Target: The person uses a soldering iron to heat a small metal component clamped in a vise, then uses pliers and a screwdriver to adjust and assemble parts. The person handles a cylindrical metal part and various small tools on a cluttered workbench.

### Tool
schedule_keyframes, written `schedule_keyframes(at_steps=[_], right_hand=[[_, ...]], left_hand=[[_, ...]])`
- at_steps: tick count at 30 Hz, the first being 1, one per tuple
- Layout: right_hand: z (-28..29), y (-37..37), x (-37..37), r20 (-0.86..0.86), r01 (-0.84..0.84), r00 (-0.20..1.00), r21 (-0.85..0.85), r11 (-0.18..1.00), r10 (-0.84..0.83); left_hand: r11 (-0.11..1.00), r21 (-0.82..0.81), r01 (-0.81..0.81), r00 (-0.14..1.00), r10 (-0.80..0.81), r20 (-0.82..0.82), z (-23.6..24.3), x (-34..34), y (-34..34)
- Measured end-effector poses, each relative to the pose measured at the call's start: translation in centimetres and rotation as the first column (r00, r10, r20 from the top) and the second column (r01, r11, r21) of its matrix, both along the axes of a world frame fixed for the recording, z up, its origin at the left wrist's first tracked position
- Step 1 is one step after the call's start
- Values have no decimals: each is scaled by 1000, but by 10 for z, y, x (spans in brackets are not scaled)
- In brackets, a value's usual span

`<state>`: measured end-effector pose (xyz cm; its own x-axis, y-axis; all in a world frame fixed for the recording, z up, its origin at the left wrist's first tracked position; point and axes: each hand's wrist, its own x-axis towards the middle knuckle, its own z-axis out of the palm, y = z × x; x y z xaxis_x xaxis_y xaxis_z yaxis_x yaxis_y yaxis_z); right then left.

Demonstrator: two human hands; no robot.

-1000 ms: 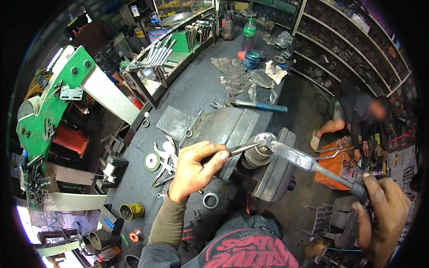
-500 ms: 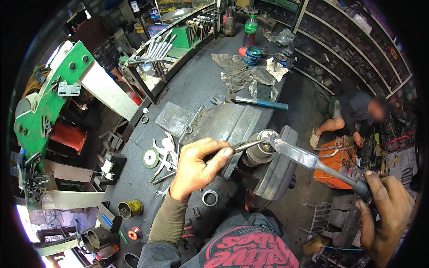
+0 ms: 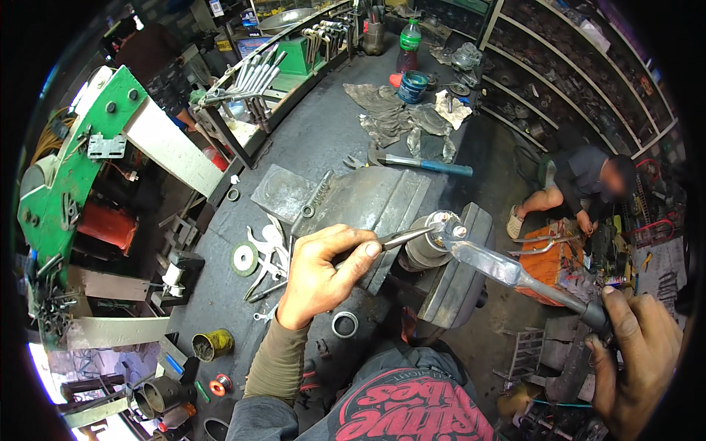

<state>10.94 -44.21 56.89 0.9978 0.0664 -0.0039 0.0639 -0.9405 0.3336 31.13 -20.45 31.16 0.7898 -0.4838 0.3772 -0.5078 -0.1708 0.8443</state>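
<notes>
My left hand [image 3: 323, 275] is closed round a slender pointed metal tool [image 3: 403, 237], whose tip reaches the top of a metal cylindrical part [image 3: 421, 250] held in a large bench vise [image 3: 460, 287]. My right hand [image 3: 636, 353] grips the dark handle of a long silver tool [image 3: 491, 264] with a broad flat shank, its far end beside a small bolt-like tip on the cylinder's top. Just left of the vise lie a spring [image 3: 321, 191], a small ring [image 3: 307, 212], a pale grinding disc [image 3: 243, 261] and several silver tool pieces.
The dark workbench [image 3: 290, 140] carries a blue-handled hammer [image 3: 434, 165], rags [image 3: 375, 117], a blue tub [image 3: 412, 87] and a yellow can [image 3: 209, 344]. A crouching co-worker [image 3: 585, 184] is beside an orange box [image 3: 540, 250]; another person [image 3: 147, 62] stands back left. A green machine [image 3: 51, 206] stands left.
The silver tool's far end has shifted slightly, showing more of the cylinder's top. My right hand has moved a little rightward; my left hand holds nearly the same spot.
</notes>
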Motion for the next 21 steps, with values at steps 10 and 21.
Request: schedule_keyframes(at_steps=[10, 21], right_hand=[[5, 18, 12, -9, -19, 1000, -130, 991, 18], [13, 20, 32, -30, -186, 982, -302, 935, 185]], left_hand=[[992, -116, -58, 991, 43, -128, -2, -2, 5], [808, -520, -278, 909, 47, -413, -13, -15, -39]])
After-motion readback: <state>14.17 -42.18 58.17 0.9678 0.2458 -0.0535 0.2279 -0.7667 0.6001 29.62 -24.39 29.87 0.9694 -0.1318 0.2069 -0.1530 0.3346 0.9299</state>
